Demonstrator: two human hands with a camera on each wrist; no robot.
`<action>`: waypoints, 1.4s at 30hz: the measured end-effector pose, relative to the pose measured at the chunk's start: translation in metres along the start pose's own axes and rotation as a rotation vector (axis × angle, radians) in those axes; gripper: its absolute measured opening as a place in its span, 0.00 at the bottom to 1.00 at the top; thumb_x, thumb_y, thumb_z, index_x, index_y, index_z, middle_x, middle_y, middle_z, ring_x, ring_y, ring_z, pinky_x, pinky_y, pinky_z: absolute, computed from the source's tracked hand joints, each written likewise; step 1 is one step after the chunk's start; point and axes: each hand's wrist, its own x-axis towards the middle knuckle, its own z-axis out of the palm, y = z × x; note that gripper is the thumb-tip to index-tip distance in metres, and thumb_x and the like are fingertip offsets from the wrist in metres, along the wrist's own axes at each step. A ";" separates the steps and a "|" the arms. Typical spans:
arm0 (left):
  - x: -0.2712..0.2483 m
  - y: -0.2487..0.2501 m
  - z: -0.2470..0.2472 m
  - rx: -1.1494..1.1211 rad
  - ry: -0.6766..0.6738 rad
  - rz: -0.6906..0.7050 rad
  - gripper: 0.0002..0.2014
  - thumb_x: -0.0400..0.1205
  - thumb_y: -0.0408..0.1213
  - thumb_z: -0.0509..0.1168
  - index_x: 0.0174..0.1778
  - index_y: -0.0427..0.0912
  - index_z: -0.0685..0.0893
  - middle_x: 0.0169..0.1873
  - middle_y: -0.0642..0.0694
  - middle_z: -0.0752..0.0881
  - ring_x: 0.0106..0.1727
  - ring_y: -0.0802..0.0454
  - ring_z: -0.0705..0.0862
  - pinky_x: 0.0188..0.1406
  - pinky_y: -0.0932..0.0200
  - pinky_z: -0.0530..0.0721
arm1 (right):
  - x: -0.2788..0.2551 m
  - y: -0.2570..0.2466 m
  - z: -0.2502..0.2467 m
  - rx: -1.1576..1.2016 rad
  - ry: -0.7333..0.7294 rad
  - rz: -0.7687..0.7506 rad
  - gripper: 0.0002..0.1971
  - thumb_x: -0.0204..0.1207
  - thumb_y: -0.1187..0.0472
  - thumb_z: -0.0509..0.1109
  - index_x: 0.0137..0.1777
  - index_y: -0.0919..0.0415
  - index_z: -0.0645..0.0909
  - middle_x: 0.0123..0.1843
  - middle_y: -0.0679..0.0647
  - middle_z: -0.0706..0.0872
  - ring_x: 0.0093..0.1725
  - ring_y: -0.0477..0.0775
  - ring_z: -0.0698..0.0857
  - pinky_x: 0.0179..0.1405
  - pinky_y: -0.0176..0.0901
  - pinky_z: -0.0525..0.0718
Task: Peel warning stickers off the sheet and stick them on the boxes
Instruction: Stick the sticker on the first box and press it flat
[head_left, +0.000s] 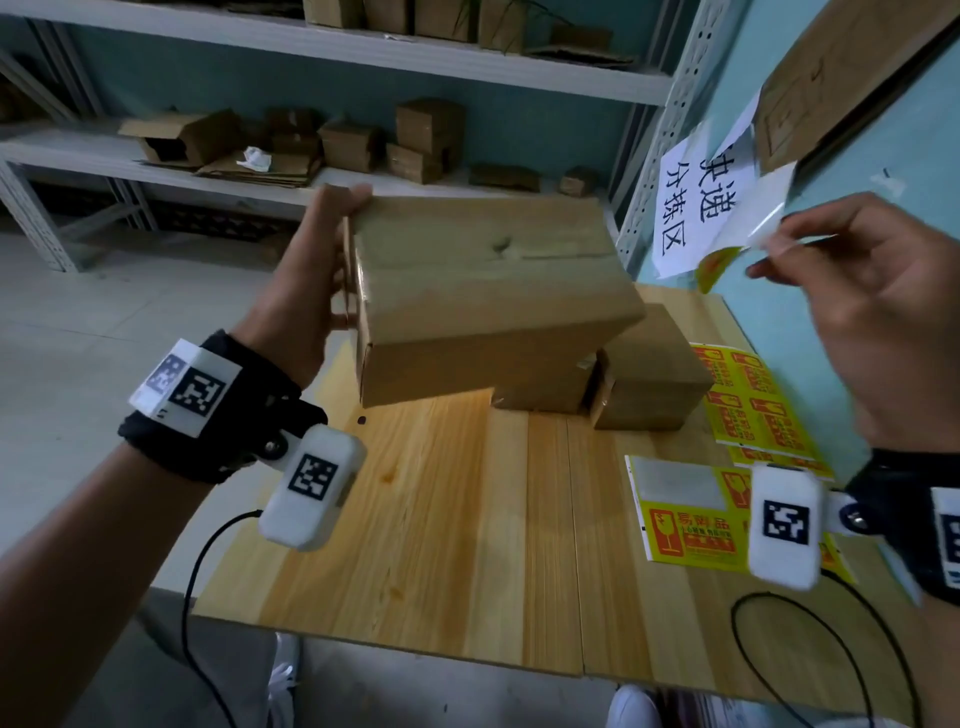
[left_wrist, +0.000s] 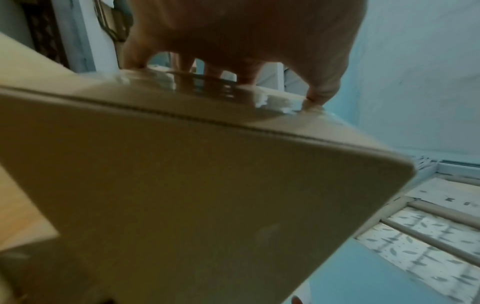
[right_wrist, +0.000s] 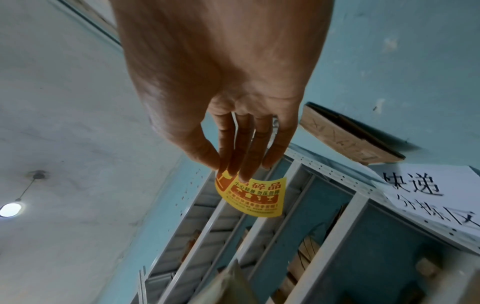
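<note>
My left hand (head_left: 332, 260) grips the left end of a long cardboard box (head_left: 483, 296), held tilted above the wooden table (head_left: 441, 545); the left wrist view shows the fingers (left_wrist: 322, 92) curled over the taped edge of the box (left_wrist: 197, 185). My right hand (head_left: 857, 291) is raised at the right and pinches a peeled yellow warning sticker (head_left: 719, 265) by its corner. In the right wrist view the sticker (right_wrist: 257, 195) hangs curled from the fingertips (right_wrist: 244, 172). A sticker sheet (head_left: 680, 514) with one blank spot lies near the table's right front.
Two more cardboard boxes (head_left: 639, 374) stand on the table behind the lifted one. Further yellow sticker sheets (head_left: 753, 400) lie along the right edge. A paper sign (head_left: 696, 208) hangs on the blue wall. Metal shelves (head_left: 311, 67) with boxes stand behind.
</note>
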 end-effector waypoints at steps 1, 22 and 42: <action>-0.001 -0.001 0.002 -0.015 -0.035 -0.020 0.29 0.72 0.68 0.61 0.54 0.47 0.84 0.57 0.34 0.84 0.61 0.34 0.84 0.63 0.34 0.81 | 0.002 -0.001 -0.007 0.002 0.021 0.001 0.02 0.77 0.52 0.71 0.44 0.43 0.83 0.37 0.37 0.90 0.43 0.41 0.90 0.56 0.37 0.86; -0.021 -0.063 0.043 0.048 -0.237 -0.390 0.29 0.77 0.68 0.56 0.42 0.46 0.89 0.41 0.42 0.86 0.46 0.44 0.83 0.55 0.48 0.76 | -0.003 -0.007 0.000 -0.008 -0.005 -0.019 0.04 0.79 0.56 0.71 0.45 0.45 0.82 0.36 0.40 0.90 0.42 0.45 0.89 0.54 0.46 0.85; -0.014 -0.006 0.041 0.404 -0.014 0.293 0.06 0.84 0.44 0.64 0.54 0.55 0.85 0.53 0.58 0.85 0.55 0.60 0.83 0.54 0.56 0.83 | -0.015 -0.014 0.037 0.021 -0.194 -0.025 0.01 0.82 0.65 0.71 0.50 0.61 0.84 0.44 0.54 0.89 0.48 0.55 0.90 0.51 0.36 0.84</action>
